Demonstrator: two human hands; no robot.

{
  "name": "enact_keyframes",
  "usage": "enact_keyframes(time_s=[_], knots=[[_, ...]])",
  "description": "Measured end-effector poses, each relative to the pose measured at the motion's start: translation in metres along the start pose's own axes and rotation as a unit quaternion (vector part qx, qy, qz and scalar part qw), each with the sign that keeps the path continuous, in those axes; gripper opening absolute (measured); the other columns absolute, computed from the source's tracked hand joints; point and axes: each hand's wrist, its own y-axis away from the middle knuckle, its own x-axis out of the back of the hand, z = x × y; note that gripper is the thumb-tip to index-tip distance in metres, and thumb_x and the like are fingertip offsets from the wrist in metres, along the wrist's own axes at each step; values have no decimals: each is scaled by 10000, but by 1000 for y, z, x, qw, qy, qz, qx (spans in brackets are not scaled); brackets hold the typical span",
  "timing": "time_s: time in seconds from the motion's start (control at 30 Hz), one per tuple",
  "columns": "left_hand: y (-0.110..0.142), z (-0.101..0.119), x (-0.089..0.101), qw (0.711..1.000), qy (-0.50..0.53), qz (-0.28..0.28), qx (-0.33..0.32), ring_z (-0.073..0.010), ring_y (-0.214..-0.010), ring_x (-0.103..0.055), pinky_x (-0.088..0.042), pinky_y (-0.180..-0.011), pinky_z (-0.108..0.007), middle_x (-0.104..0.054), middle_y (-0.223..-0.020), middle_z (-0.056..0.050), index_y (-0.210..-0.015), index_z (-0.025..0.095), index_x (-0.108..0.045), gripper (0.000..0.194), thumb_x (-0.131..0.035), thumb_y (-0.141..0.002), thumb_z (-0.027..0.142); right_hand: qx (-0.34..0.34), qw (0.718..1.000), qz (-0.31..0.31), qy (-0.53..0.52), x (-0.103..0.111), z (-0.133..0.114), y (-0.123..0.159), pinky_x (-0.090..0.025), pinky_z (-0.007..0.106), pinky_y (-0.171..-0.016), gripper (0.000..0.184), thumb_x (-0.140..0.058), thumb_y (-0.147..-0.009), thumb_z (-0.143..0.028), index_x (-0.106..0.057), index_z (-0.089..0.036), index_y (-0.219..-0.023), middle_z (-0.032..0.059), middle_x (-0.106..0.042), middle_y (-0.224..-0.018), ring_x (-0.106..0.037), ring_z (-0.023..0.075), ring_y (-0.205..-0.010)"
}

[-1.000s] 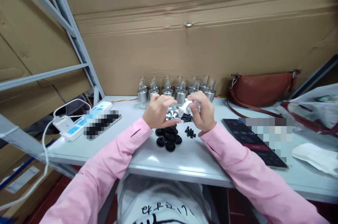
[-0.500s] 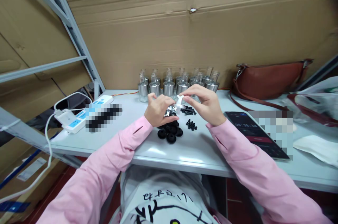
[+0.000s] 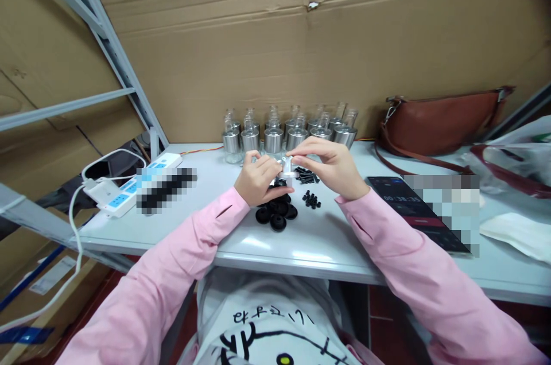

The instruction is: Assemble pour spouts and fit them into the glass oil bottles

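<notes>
My left hand (image 3: 255,180) and my right hand (image 3: 330,165) meet over the grey table (image 3: 327,250), both in pink sleeves. Both pinch a small white and silver part (image 3: 286,166) between their fingertips. Just below the hands lies a pile of black round caps (image 3: 275,213). Small black pieces (image 3: 310,200) are scattered beside it to the right, and more black bits (image 3: 306,176) lie under my right hand. A row of silver canisters with clear tops (image 3: 286,132) stands behind the hands against the cardboard wall.
A white power strip (image 3: 124,187) with cables lies at the table's left end by a grey metal rack (image 3: 107,43). A dark phone (image 3: 413,213) lies to the right. A brown bag (image 3: 443,121) and a plastic bag (image 3: 516,164) sit at the far right.
Both hands have moved slightly away from me toward the canisters, still pinching the small part. My right hand's fingers now reach over the part from the right.
</notes>
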Motion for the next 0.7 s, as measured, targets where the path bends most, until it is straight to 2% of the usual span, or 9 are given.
enact_keyframes(time_s=[0.17, 0.3, 0.4, 0.5, 0.53, 0.7], knots=[[-1, 0, 0, 999, -18, 29, -24, -169, -669, -545, -279, -737, -356, -632, -696, -29, -790, 161, -510, 478, -298, -898, 576, -25, 999, -25, -15, 4, 0, -2, -480, 327, -694, 224, -646, -762, -440, -729, -234, -793, 43, -663, -786, -588, 169, -739], [-2, 1, 2, 997, -21, 64, -47, -160, -663, -549, -285, -741, -351, -641, -715, -28, -785, 159, -497, 421, -350, -899, 537, -89, 994, -55, -28, 13, 5, -4, -490, 303, -713, 242, -629, -770, -430, -723, -230, -867, 48, -669, -886, -608, 167, -816], [-1, 1, 2, 998, -21, 43, -44, -162, -678, -556, -281, -750, -356, -647, -726, -28, -774, 165, -499, 435, -337, -895, 551, -138, 979, -148, -1, 21, 17, -3, -492, 286, -669, 253, -657, -729, -416, -723, -200, -845, 50, -675, -849, -618, 168, -777], [-1, 2, 1, 998, -25, 42, -49, -165, -689, -562, -282, -756, -359, -647, -723, -27, -764, 168, -498, 443, -325, -894, 555, -147, 945, -286, 57, 26, 36, 1, -484, 280, -646, 172, -677, -694, -345, -727, -194, -761, 32, -680, -756, -616, 160, -700], [-1, 2, 1, 997, -25, 50, -53, -164, -687, -562, -284, -756, -358, -647, -722, -26, -762, 168, -495, 439, -327, -895, 551, -144, 936, -312, 82, 27, 43, 3, -482, 278, -651, 134, -671, -695, -311, -729, -201, -746, 27, -683, -746, -615, 155, -687], [-3, 4, 2, 994, -19, 84, -69, -152, -661, -550, -296, -753, -352, -638, -709, -18, -759, 164, -478, 399, -354, -895, 518, -147, 908, -356, 161, 28, 68, 11, -464, 260, -613, 108, -638, -697, -211, -736, -215, -742, 11, -689, -692, -602, 144, -624]])
